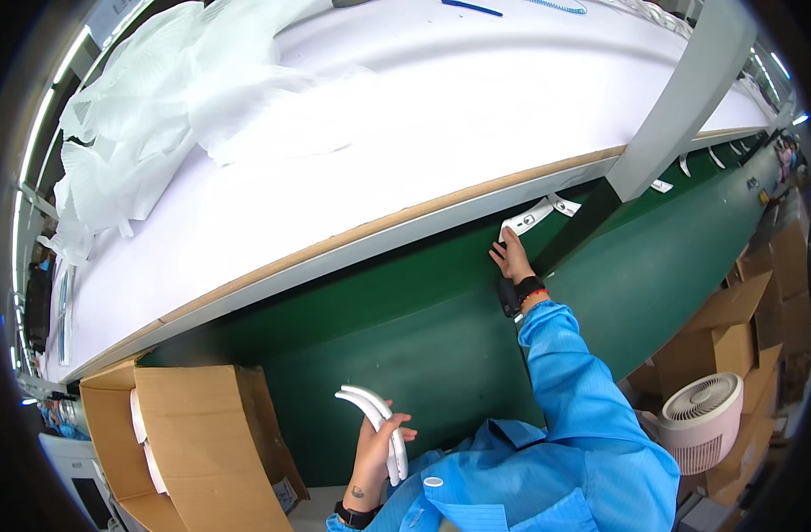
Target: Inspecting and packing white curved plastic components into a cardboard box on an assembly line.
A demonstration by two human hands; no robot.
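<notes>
My left hand (383, 436) is closed around two curved white plastic strips (370, 403), held side by side above the green belt, low in the view. My right hand (514, 257) reaches out over the green surface to the underside of the table's edge. Its fingertips grip the near end of a curved white plastic part (531, 216) with dark markings, while the other fingers are partly spread. Just beyond lies a similar white part (563, 205), apart from my hand.
A white-topped table (405, 133) runs above the green belt (379, 346), with a grey post (680, 106) at right. Thin white foam sheets (184, 89) lie on it. More white parts line the belt. An open carton (193, 434) stands left; a fan (702, 421) and boxes, right.
</notes>
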